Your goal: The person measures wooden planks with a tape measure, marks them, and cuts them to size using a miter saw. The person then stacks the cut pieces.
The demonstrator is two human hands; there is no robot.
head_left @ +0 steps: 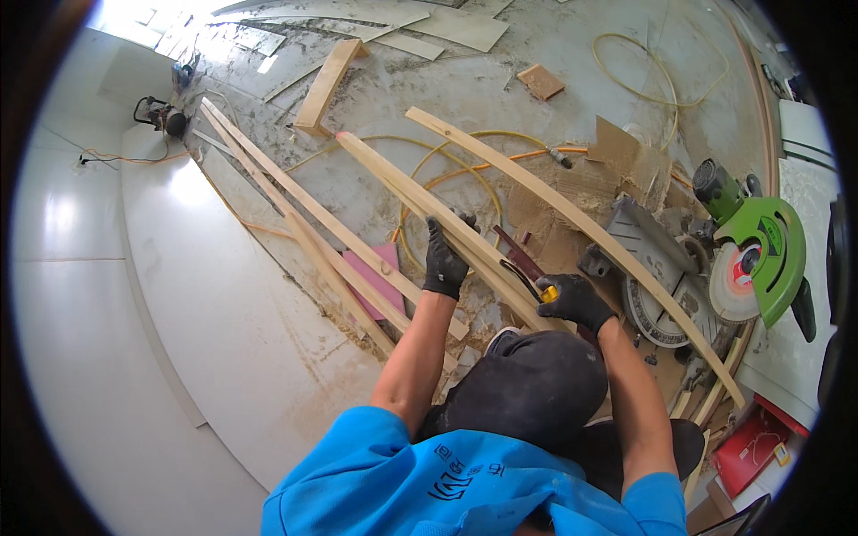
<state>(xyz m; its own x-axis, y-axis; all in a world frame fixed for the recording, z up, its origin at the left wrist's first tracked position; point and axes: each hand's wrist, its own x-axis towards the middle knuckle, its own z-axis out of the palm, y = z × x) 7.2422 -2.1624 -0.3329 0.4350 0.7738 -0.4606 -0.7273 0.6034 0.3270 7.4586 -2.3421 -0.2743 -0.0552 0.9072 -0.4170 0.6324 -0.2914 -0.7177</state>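
A pair of long pale timber strips (pixel 393 174) runs from the far middle of the floor toward my knee. My left hand (pixel 444 261), in a black glove, is wrapped round these strips about midway along. In my right hand (pixel 577 302), gloved too, is a small yellow tape measure (pixel 550 294) with a black strap loop, held against the near part of the strips. Beside it lies a dark red bar (pixel 520 256), partly hidden. Another long strip (pixel 572 210) slants across the floor to the right, passing in front of the saw's base.
A green mitre saw (pixel 760 250) stands at the right. More timber strips (pixel 304 223) and a pink sheet (pixel 374 281) lie at the left. Yellow hose (pixel 496 192) coils beyond my hands. White panels (pixel 223 295) cover the left side; a short timber piece (pixel 329 85) lies farther off.
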